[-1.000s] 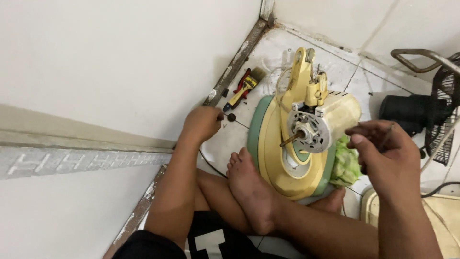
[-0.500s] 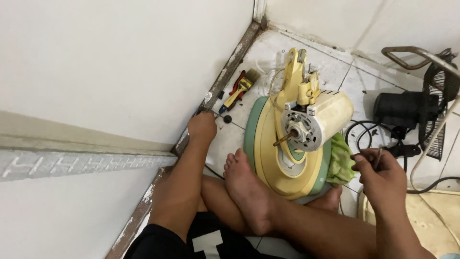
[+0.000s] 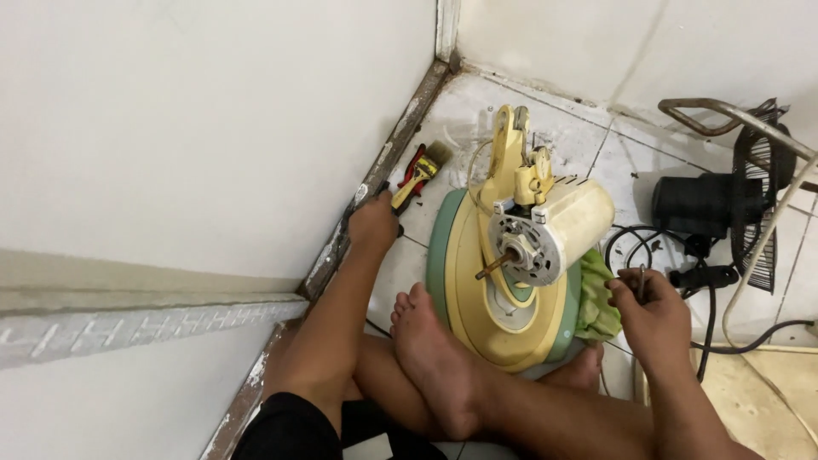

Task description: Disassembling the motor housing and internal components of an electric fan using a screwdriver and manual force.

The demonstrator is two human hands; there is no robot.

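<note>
On the tiled floor, between the person's crossed bare legs, a stripped table fan (image 3: 511,273) lies tipped toward the camera: its round base is pale yellow with a green rim, a yellow neck bracket rises toward twelve o'clock, and the cream motor housing shows its bare metal front with a short shaft poking out toward seven o'clock. A green cloth (image 3: 596,298) is tucked against the base at three o'clock. At four o'clock from the motor, the right hand (image 3: 652,311) pinches a small thin metal piece (image 3: 642,281), fingers curled tight around it. At nine o'clock from the fan, the left hand (image 3: 373,226) rests on the floor by the wall's edge; its fingers are hidden, so the grip cannot be told. Just beyond it, at eleven o'clock, lie red-handled pliers (image 3: 411,175) and a paintbrush (image 3: 433,159). A black fan with its wire guard (image 3: 724,204) stands at two o'clock.
</note>
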